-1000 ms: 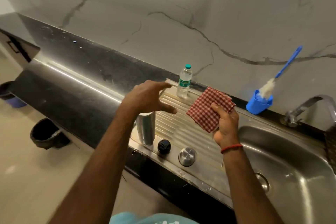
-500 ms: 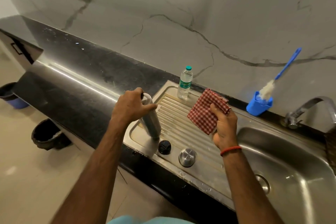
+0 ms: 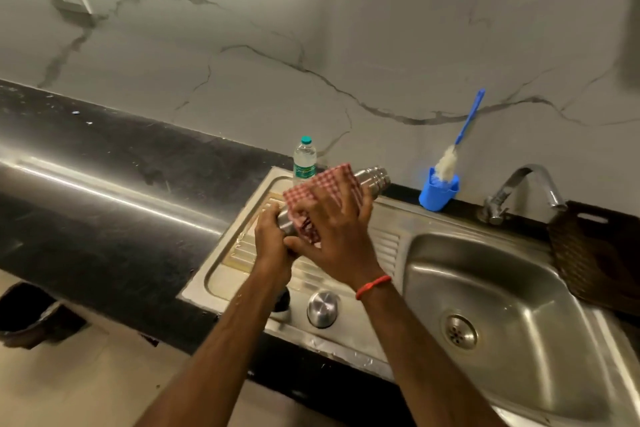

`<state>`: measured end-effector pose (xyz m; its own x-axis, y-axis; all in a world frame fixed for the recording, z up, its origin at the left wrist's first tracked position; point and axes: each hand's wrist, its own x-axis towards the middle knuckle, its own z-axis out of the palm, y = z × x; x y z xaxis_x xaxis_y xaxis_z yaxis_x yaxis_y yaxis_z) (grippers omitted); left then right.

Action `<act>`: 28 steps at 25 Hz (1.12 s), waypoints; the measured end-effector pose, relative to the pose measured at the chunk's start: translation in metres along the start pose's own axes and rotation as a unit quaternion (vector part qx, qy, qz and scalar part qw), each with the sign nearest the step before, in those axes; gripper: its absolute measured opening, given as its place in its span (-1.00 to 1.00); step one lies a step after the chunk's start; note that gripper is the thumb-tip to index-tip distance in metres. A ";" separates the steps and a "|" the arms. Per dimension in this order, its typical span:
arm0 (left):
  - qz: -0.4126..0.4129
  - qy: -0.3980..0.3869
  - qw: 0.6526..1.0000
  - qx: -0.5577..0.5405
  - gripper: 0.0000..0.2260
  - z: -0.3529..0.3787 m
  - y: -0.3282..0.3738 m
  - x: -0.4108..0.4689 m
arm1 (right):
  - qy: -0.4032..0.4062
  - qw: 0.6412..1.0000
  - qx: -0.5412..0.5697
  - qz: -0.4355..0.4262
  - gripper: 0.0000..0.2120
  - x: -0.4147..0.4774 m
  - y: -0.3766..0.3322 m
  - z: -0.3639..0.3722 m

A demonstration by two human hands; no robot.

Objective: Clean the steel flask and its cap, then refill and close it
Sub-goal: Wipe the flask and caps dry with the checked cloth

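The left hand [image 3: 272, 239] grips the base end of the steel flask [image 3: 372, 178], held tilted above the drainboard [image 3: 384, 243]. The right hand [image 3: 337, 236] clasps a red checked cloth [image 3: 322, 187] around its body. The steel cap [image 3: 322, 308] sits at the drainboard's front edge, and a water bottle [image 3: 304, 159] stands at its back.

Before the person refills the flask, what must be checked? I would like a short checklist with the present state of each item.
1. Left hand has a grip on the steel flask: ok.
2. Checked cloth wrapped round flask under right hand: ok.
3. Flask upright for filling: not ok, tilted.
4. Flask inside clean: cannot tell.
5. Steel cap lying on the drainboard: ok.
6. Water bottle opened: not ok, green lid on.
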<state>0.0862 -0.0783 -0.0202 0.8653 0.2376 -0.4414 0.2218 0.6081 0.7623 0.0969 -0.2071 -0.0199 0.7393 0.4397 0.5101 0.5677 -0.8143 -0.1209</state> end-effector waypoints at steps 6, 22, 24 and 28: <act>-0.049 -0.017 0.995 -0.079 -0.63 0.017 -0.013 -0.017 | 0.020 0.993 -0.101 -0.062 -0.61 -0.010 0.014 -0.016; -0.043 -0.032 0.999 -0.003 -0.79 0.018 -0.023 -0.027 | 0.033 0.791 0.479 0.378 -0.74 -0.012 0.099 -0.106; -0.070 -0.033 0.997 0.003 -0.76 0.025 -0.020 -0.029 | 0.056 0.858 0.425 0.282 -0.74 -0.021 0.097 -0.112; -0.161 -0.083 0.983 0.011 -0.65 0.044 -0.003 -0.024 | 0.155 0.970 0.186 0.012 -0.70 -0.035 0.111 -0.126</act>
<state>0.0847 -0.1190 0.0088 0.8095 -0.0927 -0.5798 0.5049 0.6141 0.6066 0.0884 -0.3601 0.0564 0.6420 0.2411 0.7278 0.6860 -0.6046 -0.4048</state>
